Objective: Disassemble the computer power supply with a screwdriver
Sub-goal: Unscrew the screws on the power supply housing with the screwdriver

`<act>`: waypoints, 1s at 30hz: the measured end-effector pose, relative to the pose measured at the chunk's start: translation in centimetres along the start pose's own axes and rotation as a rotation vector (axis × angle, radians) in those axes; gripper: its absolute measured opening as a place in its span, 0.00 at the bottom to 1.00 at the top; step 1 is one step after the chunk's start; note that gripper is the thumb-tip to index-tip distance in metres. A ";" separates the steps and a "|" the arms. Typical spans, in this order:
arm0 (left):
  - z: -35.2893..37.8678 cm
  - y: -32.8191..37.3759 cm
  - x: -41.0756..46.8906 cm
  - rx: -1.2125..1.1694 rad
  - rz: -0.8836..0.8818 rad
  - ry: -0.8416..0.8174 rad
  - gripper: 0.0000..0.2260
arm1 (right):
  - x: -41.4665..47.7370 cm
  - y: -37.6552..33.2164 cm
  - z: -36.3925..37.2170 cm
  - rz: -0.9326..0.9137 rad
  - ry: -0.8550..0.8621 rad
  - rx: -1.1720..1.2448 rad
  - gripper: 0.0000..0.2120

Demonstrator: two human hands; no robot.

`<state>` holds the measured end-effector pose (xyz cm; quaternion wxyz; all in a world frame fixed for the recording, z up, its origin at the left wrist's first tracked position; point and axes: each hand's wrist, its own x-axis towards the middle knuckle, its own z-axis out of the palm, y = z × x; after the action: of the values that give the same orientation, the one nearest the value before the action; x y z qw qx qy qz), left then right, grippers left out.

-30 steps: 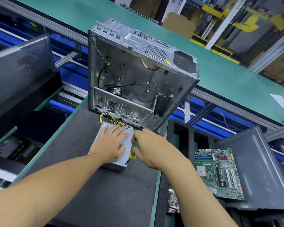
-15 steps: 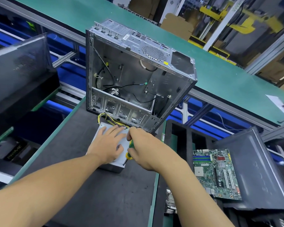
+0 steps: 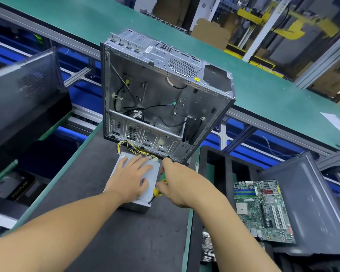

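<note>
PSU (image 3: 153, 174) lies flat on dark mat (image 3: 126, 242), just in front of open PC case (image 3: 161, 99); yellow/blk wire bundle (image 3: 130, 148) at its far edge. L hand (image 3: 130, 177) flat on PSU top, fingers spread, gripping nothing. R hand (image 3: 183, 183) curled round green/yellow screwdriver (image 3: 157, 191), tip at PSU's near-right edge. Hands close together, not touching. Motherboard (image 3: 263, 211) well apart to the right.

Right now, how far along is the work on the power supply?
Done: the power supply lies out of the case, on the mat. In hand: the left hand presses flat on its top, and the right hand holds the screwdriver with its tip at the near right corner. Left: the cover looks still closed, and the cables are still attached.
</note>
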<state>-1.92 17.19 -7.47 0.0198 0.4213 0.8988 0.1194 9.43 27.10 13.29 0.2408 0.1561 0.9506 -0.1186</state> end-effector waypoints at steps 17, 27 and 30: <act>-0.3 0.2 0.0 0.005 0.002 -0.036 0.22 | 0.6 0.2 0.0 0.032 0.017 0.142 0.12; 0.0 0.0 0.2 -0.007 0.009 -0.026 0.25 | 0.6 0.1 0.4 0.021 0.118 0.066 0.08; -0.1 0.1 0.2 0.003 0.018 -0.034 0.24 | 0.1 0.4 0.3 0.024 0.027 0.164 0.10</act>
<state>-2.02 17.42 -7.34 0.0335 0.4314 0.8947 0.1110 9.61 27.46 12.93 0.2158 0.1880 0.9389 -0.1910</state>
